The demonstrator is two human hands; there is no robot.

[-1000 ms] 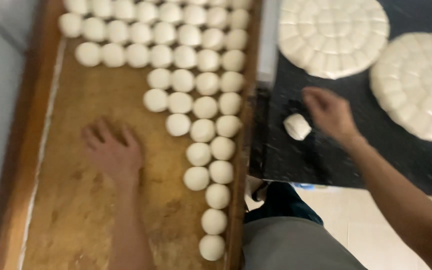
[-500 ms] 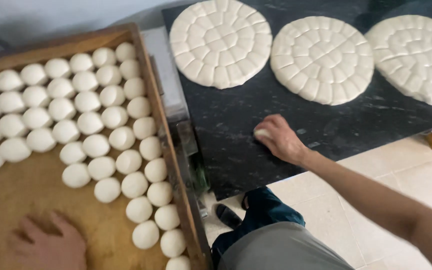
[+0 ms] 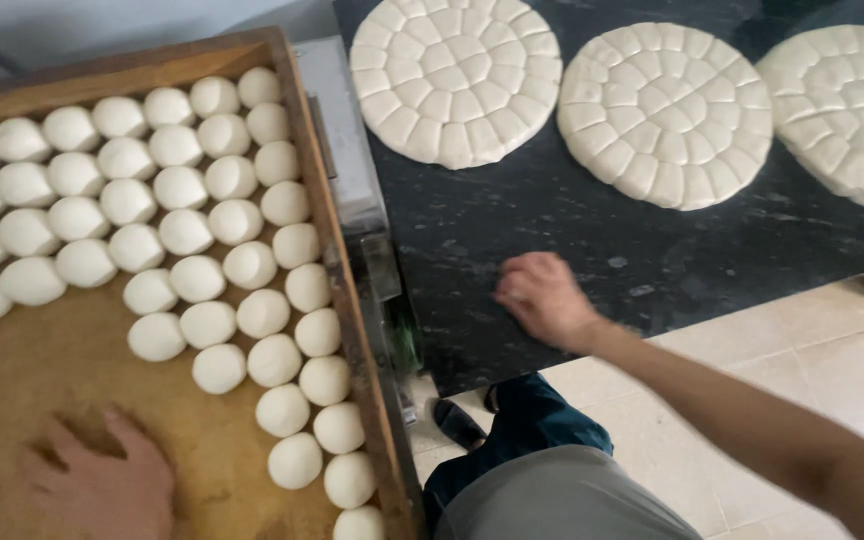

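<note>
Since half a second ago the right hand (image 3: 544, 298) has drawn back toward the near edge of the black table (image 3: 512, 230). It now lies knuckles up, cupped over the stone. The small dough piece that showed at its fingertips a moment ago is out of sight, so I cannot tell whether the fingers are clenched around it or simply curled on bare stone.

The left hand (image 3: 102, 482) has kept its place at the near end of the wooden tray (image 3: 304, 150). It is palm down with its fingers spread flat on the flour-dusted floor of the tray, gripping nothing. The nearest dough ball (image 3: 295, 460) lies to its right, apart from the hand.

The rows of white dough balls (image 3: 152, 190) fill the far half of the tray and run down its right wall in a narrowing band, as before.

On the far side of the table lie three round flat dough discs, scored into small segments: the left disc (image 3: 455, 78), the middle disc (image 3: 664, 112) and the right disc (image 3: 845, 112), partly cut off by the picture's edge.

There are no packages, labels or signs in sight.
</note>
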